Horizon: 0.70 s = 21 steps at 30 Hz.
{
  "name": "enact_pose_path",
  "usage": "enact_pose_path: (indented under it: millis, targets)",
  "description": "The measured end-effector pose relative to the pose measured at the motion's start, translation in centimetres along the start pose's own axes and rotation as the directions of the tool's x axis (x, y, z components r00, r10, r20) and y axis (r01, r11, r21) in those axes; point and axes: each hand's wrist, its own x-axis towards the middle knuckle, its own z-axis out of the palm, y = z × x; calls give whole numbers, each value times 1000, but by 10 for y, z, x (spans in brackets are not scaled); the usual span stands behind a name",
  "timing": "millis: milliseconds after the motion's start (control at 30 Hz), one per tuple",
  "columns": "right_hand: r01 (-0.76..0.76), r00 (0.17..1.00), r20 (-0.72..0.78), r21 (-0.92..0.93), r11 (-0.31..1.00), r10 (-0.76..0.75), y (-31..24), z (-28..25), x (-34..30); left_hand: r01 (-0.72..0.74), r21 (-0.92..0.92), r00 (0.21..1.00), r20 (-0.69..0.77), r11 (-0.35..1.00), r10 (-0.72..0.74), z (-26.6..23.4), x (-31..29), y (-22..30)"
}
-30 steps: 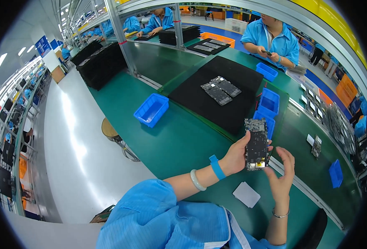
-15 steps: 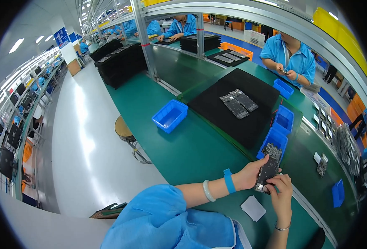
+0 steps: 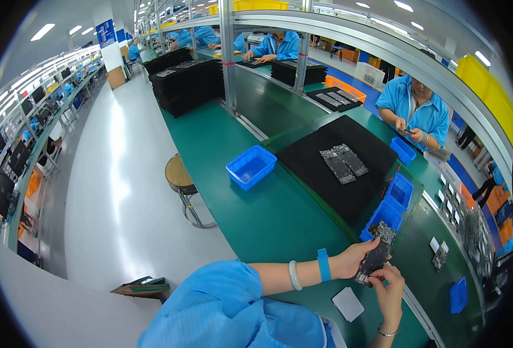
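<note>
A black phone chassis without its cover [image 3: 376, 256] is tilted in front of me, with a cluster of bare circuit parts at its upper end. My left hand [image 3: 352, 260] grips it by the sides, thumb along the near edge. At its lower end, my right hand [image 3: 391, 288] pinches the edge with thumb and fingers; anything small between those fingertips is hidden. Just below lies a small stack of white cards [image 3: 348, 304] on the green table. Beyond the phone chassis stands a blue bin [image 3: 382, 216], partly covered by it.
Similar phone chassis [image 3: 343, 163] lie side by side on a black mat [image 3: 303, 152]. Other blue bins [image 3: 251, 167] stand around it. A conveyor strip [image 3: 422, 264] on the right carries a few parts. Across the table, a co-worker [image 3: 416, 110] handles a small item. A stool [image 3: 180, 175] stands left.
The whole view has shifted, so the bench sits further right and lower. Both hands keep hold of the phone chassis; the right fingers have drawn closer together at its lower end.
</note>
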Motion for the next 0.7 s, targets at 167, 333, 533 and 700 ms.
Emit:
enact_pose_path:
  millis: [167, 333, 533, 700]
  targets:
    - [178, 981, -74, -19, 984, -179, 0, 9, 4, -42, -7, 999, 6, 999, 42, 6, -4, 5]
    - [308, 943, -35, -274, 911, -330, -4, 5, 6, -17, 21, 1000, 21, 1000, 17, 3, -2, 9]
    - [421, 868, -171, -248, 873, -467, -4, 8, 4, 60, -51, 992, 117, 997, -53, -6, 4, 6]
    - [394, 905, -61, -249, 884, -421, -9, 6, -8, 59, -36, 991, 119, 998, -54, -6, -2, 7]
